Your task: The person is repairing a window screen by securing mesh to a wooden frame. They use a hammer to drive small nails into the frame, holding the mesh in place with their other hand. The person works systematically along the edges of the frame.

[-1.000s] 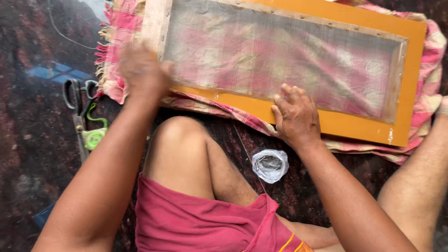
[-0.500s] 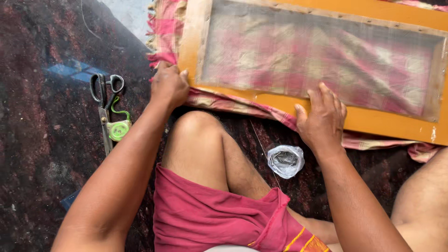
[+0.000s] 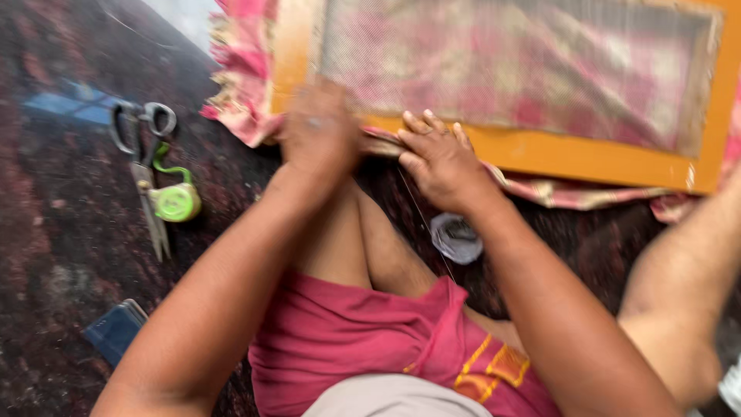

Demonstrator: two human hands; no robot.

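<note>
**Both hands at the near edge of the mesh frame**

The orange wooden frame (image 3: 587,158), with fine mesh stretched over its opening, lay flat on the dark mottled floor (image 3: 54,232) in front of you, and it rested on a pink checked cloth (image 3: 239,116) whose frayed edge stuck out at the left and along the near side. Your bent knee sat just below that edge.

Your left hand (image 3: 320,131) was blurred at the frame's near-left corner; it lay over the wood, but you could not tell how far it was open or whether it gripped anything. Your right hand (image 3: 440,158) pressed flat just beside it, fingers spread and held nothing.

Scissors (image 3: 143,174) lay well to the left, touching a green tape measure (image 3: 176,199). A small clear bag (image 3: 457,238) sat near your right wrist, and a dark blue case (image 3: 116,330) lay at lower left.
</note>
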